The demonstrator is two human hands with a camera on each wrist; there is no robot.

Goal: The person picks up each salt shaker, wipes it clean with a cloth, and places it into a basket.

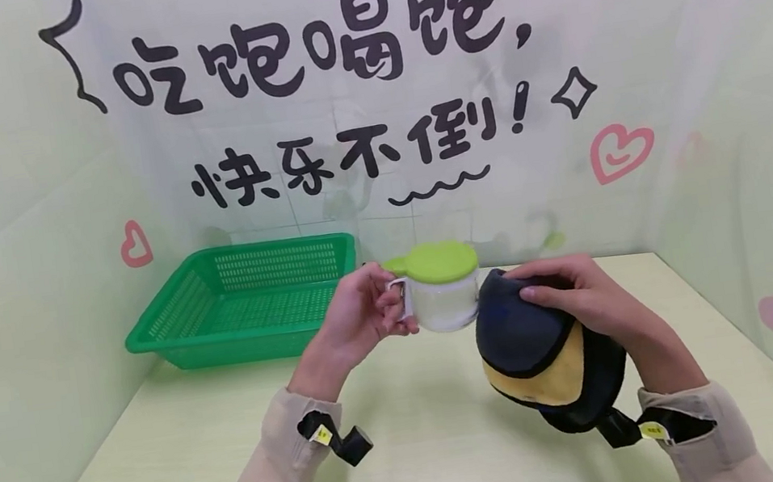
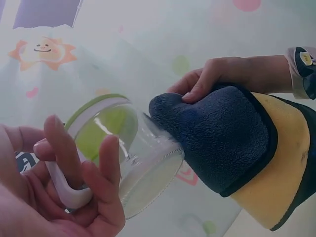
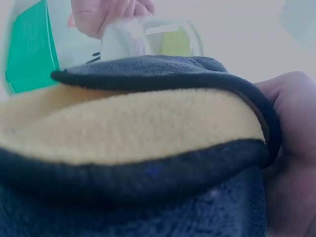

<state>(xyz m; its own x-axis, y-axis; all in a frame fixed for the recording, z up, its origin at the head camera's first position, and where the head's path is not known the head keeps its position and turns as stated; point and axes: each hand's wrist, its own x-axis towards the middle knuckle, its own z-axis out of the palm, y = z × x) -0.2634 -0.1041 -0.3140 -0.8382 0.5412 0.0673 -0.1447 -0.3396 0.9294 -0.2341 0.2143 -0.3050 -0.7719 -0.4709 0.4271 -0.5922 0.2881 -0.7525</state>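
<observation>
My left hand point(image 1: 366, 306) grips the white handle of a clear jar point(image 1: 444, 302) with a green lid point(image 1: 442, 261), holding it above the table. In the left wrist view the jar point(image 2: 148, 163) is tilted and its see-through wall and base show. A folded cloth point(image 1: 526, 328), dark blue on one side and yellow on the other, hangs from my right hand point(image 1: 576, 291), which pinches it between thumb and fingers. The cloth's edge is right at the jar's side. From the right wrist the cloth point(image 3: 133, 123) fills most of the view and covers part of the jar.
A green plastic basket point(image 1: 239, 347) with slotted walls stands at the back left of the pale wooden table point(image 1: 414, 449). Behind the table hangs a white printed curtain point(image 1: 383, 217), and similar sheets close off both sides.
</observation>
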